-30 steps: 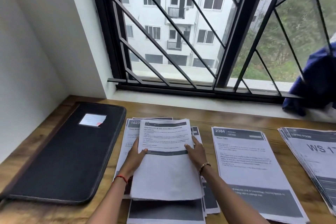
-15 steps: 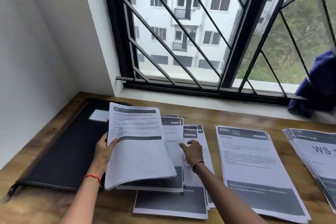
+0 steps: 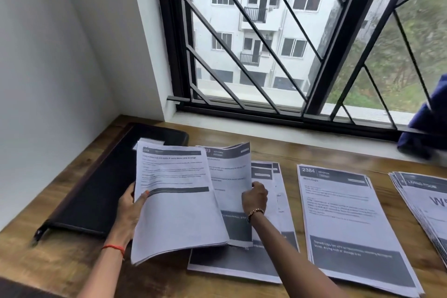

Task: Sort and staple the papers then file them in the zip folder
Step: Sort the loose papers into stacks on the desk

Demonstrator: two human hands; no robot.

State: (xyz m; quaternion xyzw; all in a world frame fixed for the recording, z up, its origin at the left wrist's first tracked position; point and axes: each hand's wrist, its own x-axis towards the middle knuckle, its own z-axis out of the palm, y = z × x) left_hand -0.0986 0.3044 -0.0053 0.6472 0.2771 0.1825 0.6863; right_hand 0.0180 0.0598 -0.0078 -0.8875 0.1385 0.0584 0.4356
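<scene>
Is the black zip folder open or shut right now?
Shut: the zip folder lies flat on the table, cover down. Whether its zip is fully run cannot be told.

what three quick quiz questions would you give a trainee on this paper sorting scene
1. True or false: the zip folder lies at the left end of the table.
2. The right hand pinches: A a stapler, B a lifted sheet, C a window bar?
3. Fill in: the left hand holds a bundle of sheets; the stack right of both hands is headed ____.
Key: 1 true; 2 B; 3 2384.
</scene>
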